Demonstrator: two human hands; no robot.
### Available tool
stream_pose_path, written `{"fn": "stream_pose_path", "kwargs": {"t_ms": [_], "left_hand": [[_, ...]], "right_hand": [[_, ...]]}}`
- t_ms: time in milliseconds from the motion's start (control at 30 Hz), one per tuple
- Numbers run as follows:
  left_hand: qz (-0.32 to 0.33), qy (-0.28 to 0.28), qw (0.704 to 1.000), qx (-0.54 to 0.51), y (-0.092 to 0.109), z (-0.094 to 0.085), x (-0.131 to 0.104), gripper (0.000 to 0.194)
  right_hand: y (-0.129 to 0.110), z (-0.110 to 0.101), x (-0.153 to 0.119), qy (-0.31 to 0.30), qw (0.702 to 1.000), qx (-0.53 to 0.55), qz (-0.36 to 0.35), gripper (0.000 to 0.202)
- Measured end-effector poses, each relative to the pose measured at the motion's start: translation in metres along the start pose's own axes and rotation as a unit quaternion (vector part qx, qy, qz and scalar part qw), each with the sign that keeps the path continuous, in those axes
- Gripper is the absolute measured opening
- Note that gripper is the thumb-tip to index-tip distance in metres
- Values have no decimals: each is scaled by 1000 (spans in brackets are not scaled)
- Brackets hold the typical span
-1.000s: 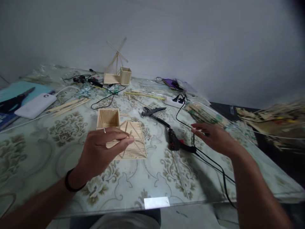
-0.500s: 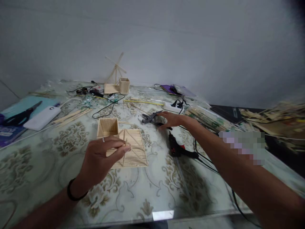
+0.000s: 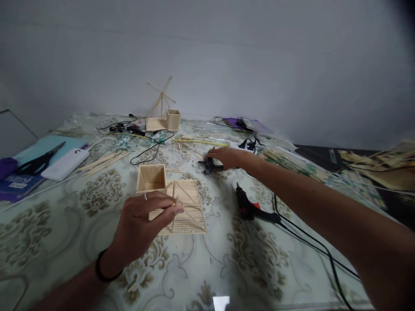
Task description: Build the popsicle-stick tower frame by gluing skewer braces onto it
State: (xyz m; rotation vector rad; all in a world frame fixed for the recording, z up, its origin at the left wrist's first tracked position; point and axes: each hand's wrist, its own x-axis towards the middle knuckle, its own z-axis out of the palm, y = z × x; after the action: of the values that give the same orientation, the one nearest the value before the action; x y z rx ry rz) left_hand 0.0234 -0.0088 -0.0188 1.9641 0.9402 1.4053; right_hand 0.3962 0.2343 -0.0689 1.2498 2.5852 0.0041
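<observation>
Thumb and fingers of my left hand (image 3: 145, 220) pinch a small wooden stick (image 3: 177, 201) above a flat stick panel (image 3: 191, 216). Thin sticks cross on top of that panel. An open-topped stick box (image 3: 151, 177) stands at the panel's back left corner. Farther back, my right hand (image 3: 225, 157) is over dark pliers (image 3: 209, 165), its fingers bent down onto them. A black glue gun (image 3: 249, 205) with a red trigger lies nearer, below my right forearm.
A stick windmill model (image 3: 162, 93) stands by the wall. Scissors (image 3: 40, 162), a white power bank (image 3: 66, 164) and loose sticks (image 3: 105, 160) lie left. Bagged sticks (image 3: 288, 162) and black cables (image 3: 311, 237) are right. A yellow stick (image 3: 201, 142) lies behind the pliers.
My right hand has closed in over the pliers, which now lie turned differently. The view has shifted slightly. My left hand still pinches the small stick over the panel.
</observation>
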Motion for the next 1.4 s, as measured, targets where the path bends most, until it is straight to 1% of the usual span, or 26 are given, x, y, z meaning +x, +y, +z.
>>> {"fn": "stream_pose_path", "kwargs": {"t_ms": [100,200,333,400,467,533,600,667,733,767,867,1000,1167,1400], "left_hand": [[2,-2,1000,0,0,0,0,18],[10,1,1000,-8,-1,1,-1,18],[20,-1,1000,-10,-2,3,-2,20],[17,-3,1000,-10,-2,3,-2,21],[14,-1,1000,-15,-2,3,-3,19],[14,1,1000,-23,-2,3,-4,18],[14,-1,1000,-28,-1,3,-4,19],[12,-3,1000,-28,-1,3,-4,18],[13,0,1000,-27,-1,3,-4,19],[16,2,1000,-27,-1,3,-4,19],[21,1,1000,-24,-3,4,-3,22],[12,-4,999,-34,-4,3,-3,19],[-9,-8,999,-45,-2,3,-3,17],[-13,0,999,-31,-5,4,-6,15]], "right_hand": [[-10,-6,-2,-12,999,-26,27,86],[-21,-19,-17,2,998,-45,54,74],[-35,-43,-53,52,994,-53,84,49],[-46,-55,-79,72,992,-46,88,45],[-65,-65,-108,103,991,-30,76,45],[-93,-74,-138,200,979,19,27,43],[-127,-81,-161,262,964,50,-16,41],[-159,-86,-174,286,955,57,-46,38],[-184,-89,-175,291,954,38,-59,34],[-193,-91,-173,294,953,27,-63,32],[-207,-92,-161,313,947,15,-70,27],[-214,-92,-149,315,945,32,-79,26],[-216,-93,-143,310,946,44,-78,27],[-216,-93,-138,327,942,3,-78,23]]}}
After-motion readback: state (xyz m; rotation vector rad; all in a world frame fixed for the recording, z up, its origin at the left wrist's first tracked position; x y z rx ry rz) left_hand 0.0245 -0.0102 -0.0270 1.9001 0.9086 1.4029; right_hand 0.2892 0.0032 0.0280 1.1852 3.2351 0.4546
